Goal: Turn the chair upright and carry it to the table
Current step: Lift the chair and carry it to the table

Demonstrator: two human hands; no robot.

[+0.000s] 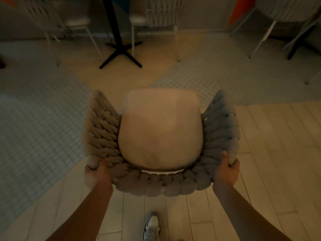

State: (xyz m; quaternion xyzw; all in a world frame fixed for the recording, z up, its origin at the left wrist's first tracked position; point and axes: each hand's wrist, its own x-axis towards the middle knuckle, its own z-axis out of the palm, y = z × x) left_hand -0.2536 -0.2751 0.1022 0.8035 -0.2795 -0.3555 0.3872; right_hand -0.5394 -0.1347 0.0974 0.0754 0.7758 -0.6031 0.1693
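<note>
The chair sits upright between both hands: left hand and right hand each clamp its woven back's corners.

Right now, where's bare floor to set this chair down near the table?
Free: the pale floor between the chair held in the left hand and right hand and the table base; also the tiled floor at left. Crowded: white chairs flank the base on both sides, and more chair legs stand at right.
</note>
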